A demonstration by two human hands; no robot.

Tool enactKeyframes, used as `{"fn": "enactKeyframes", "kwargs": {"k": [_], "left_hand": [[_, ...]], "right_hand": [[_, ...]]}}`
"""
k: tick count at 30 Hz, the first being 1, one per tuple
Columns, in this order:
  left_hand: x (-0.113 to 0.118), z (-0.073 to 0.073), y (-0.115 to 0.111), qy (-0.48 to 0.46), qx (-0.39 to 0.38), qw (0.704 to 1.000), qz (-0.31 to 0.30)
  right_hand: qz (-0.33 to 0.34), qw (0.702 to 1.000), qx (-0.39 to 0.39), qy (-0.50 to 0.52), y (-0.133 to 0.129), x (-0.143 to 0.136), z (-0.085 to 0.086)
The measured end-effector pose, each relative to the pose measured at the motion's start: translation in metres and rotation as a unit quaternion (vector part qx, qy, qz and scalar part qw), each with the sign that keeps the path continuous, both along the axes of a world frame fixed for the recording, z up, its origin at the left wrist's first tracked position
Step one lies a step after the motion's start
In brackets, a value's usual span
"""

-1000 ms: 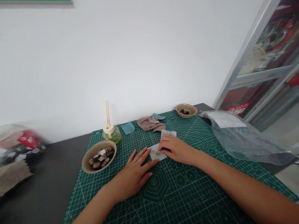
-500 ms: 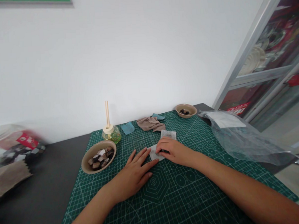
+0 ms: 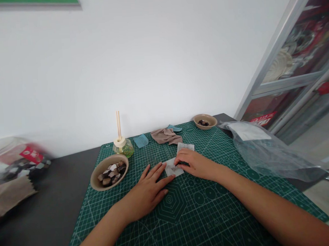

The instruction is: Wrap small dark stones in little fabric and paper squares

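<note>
Small pale sheet [image 3: 170,171] lies flat near the middle of the green cutting mat [image 3: 228,215], between the two hands on my feed. Left hand [image 3: 146,194]: palm down, fingers apart, fingertips at the sheet's left side, nothing gripped. Right hand [image 3: 196,164]: fingers curled and bunched together over the sheet's right part; I can't tell from here whether something is pinched, the fingertips hide it. Second pale sheet [image 3: 186,146] just beyond the right hand, also on the mat. Past that, a crumpled brown cloth [image 3: 163,135], with one blue piece [image 3: 141,140] to its left and another blue piece [image 3: 175,128] behind it. Left of the left hand I have a tan bowl [image 3: 97,177] of mixed dark, brown and white stones [image 3: 112,174]; just behind it, a glass jar [image 3: 127,149] with pale sticks [image 3: 118,124] upright. Far right corner: second bowl [image 3: 212,120], a few dark stones [image 3: 202,123] inside. Clear plastic bag [image 3: 258,154] over the mat's right edge. Far left, on the dark tabletop [image 3: 64,181]: red-labelled bag [image 3: 24,161], blurry, and brown paper [image 3: 11,195] in front.
</note>
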State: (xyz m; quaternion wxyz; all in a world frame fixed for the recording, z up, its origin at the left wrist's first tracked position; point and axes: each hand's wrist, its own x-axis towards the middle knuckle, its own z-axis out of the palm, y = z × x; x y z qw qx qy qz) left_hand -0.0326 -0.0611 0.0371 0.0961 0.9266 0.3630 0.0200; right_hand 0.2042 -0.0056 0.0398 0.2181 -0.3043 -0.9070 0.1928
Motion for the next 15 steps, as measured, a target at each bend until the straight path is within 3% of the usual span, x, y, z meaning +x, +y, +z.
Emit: {"fn": "enactKeyframes", "kwargs": {"k": [7,15], "left_hand": [[0.0003,0.0012,-0.0019,0.007,0.000,1.000,0.001],[0.0013,0.0026,-0.0013,0.001,-0.005,1.000,0.002]], "right_hand": [[0.029,1.000,0.008,0.007,-0.0023,-0.0052,-0.0036],[0.013,0.999,0.031,0.004,-0.0030,-0.0044,-0.0010]]}}
